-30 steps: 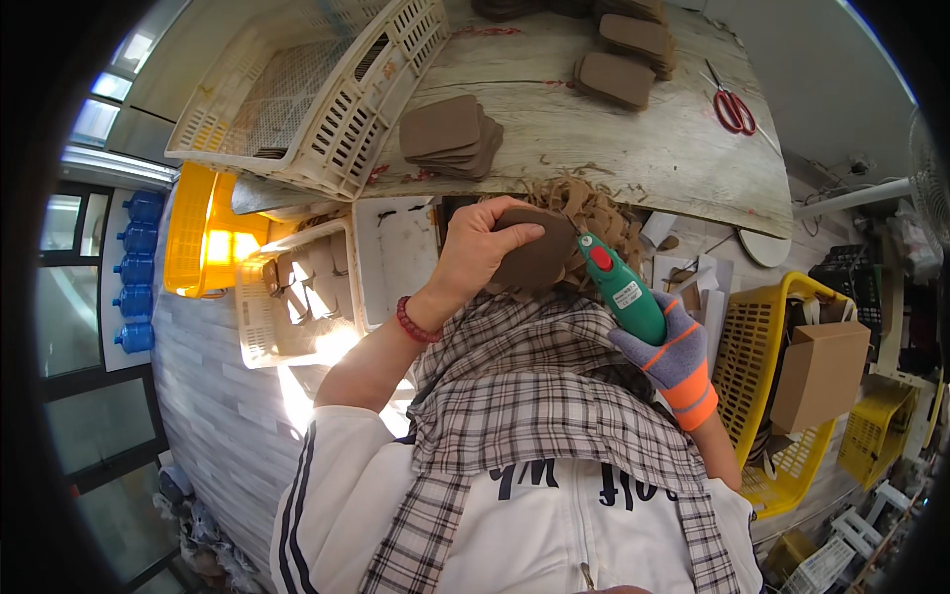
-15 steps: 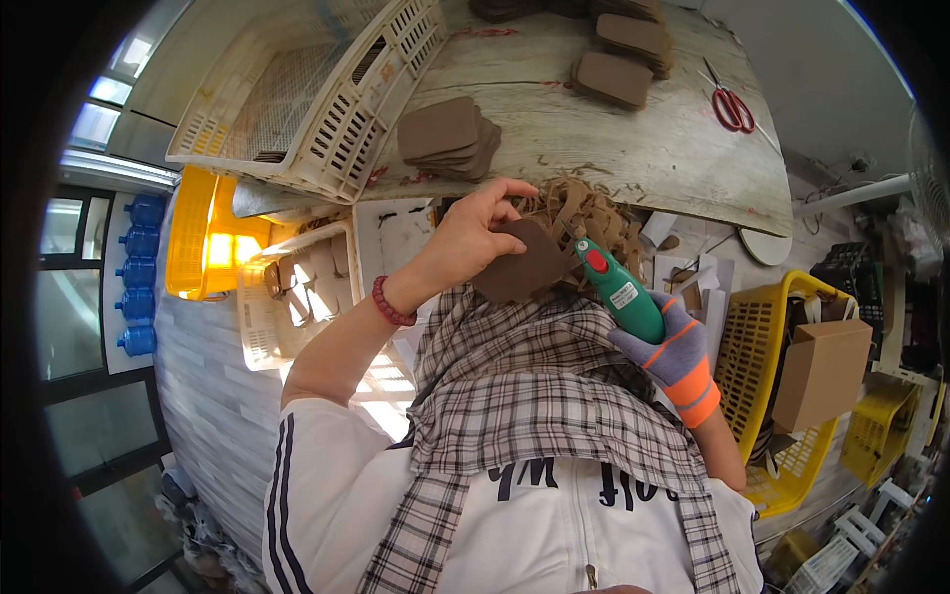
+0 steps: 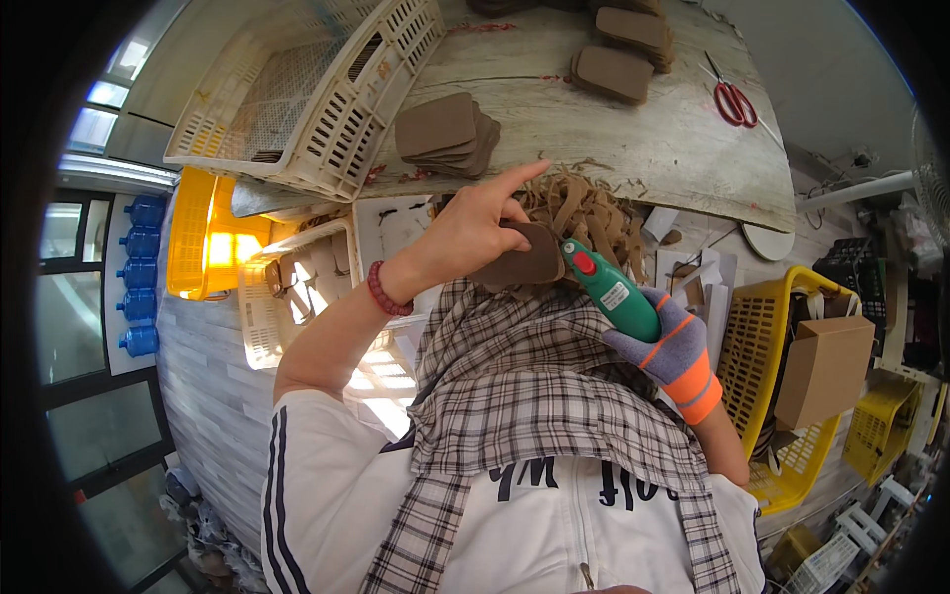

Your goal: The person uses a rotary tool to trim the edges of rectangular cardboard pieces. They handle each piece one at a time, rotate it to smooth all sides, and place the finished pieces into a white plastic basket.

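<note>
Green tool (image 3: 616, 297): smooth, glossy plastic. Brown piece (image 3: 522, 261): matt. Glove (image 3: 681, 348): knitted cloth. Tabletop (image 3: 529, 104): rough, wood-grained.

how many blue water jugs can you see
5: in one line down the picture's left side, top jug, second jug, middle jug, fourth jug and bottom jug; others may be hidden.

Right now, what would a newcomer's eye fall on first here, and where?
Probably the green tool in the gloved right hand, its tip close to the brown piece in the left hand. Just beyond is a heap of brown scraps at the near edge of the table. A bright yellow crate stands at the right.
</note>
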The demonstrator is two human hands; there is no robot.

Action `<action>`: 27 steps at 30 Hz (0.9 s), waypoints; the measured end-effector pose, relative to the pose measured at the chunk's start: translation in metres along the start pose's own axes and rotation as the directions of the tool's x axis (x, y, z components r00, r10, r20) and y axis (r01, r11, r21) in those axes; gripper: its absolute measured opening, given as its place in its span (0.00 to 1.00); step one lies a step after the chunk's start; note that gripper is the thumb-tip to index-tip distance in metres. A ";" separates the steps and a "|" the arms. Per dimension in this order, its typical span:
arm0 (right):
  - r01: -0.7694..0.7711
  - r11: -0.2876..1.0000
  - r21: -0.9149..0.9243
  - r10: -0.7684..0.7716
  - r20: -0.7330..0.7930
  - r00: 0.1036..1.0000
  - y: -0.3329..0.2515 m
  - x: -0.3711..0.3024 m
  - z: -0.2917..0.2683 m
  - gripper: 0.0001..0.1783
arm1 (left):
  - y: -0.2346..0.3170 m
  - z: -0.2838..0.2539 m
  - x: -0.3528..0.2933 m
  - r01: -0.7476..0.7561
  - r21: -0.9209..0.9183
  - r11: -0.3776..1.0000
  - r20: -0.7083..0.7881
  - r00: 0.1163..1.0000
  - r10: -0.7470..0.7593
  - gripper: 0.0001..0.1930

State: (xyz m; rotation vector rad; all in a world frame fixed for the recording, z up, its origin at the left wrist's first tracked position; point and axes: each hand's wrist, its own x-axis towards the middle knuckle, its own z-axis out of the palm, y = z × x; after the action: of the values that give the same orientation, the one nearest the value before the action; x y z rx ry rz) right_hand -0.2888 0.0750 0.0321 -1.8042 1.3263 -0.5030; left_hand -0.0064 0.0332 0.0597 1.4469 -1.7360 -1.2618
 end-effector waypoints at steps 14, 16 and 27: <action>-0.029 0.998 0.053 0.025 0.074 0.997 -0.011 0.012 -0.003 0.32 | -0.008 -0.003 0.011 0.097 -0.023 0.995 0.118 0.989 -0.093 0.42; -0.026 0.993 0.118 0.027 0.000 1.000 -0.004 0.010 -0.001 0.32 | -0.014 -0.014 0.010 0.085 -0.096 0.992 0.019 0.996 -0.084 0.38; -0.063 0.969 0.239 0.099 -0.140 0.985 0.025 0.009 -0.005 0.29 | -0.098 -0.099 0.037 -0.279 -0.685 0.673 -0.644 0.663 -0.381 0.17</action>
State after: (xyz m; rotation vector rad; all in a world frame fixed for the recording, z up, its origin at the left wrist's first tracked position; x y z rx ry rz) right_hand -0.3040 0.0618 0.0140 -1.5365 1.3748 -0.7322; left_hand 0.1116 -0.0311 0.0069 1.2117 -0.4702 -0.9667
